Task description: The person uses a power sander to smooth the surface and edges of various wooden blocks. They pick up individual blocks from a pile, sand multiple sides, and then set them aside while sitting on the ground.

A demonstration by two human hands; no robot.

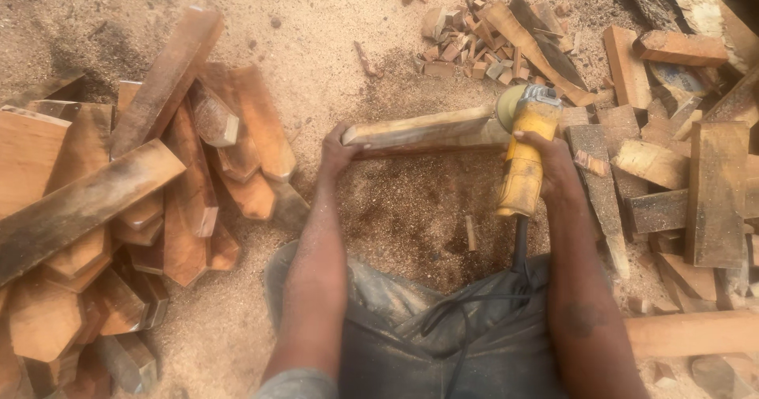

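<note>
My left hand [336, 152] grips the left end of a long wooden piece [423, 130] held flat above the sawdust-covered ground. A yellow angle grinder [526, 150] is held around its body by my right hand [553, 162]. The grinder's disc [510, 106] rests against the right end of the wooden piece. Its black cable [474, 304] runs back over my lap.
A heap of shaped wooden blocks and planks [118, 209] lies to the left. Rough boards and offcuts [680, 177] pile up on the right, and small wood scraps [482, 43] lie beyond the piece. Sawdust [332, 59] covers the ground.
</note>
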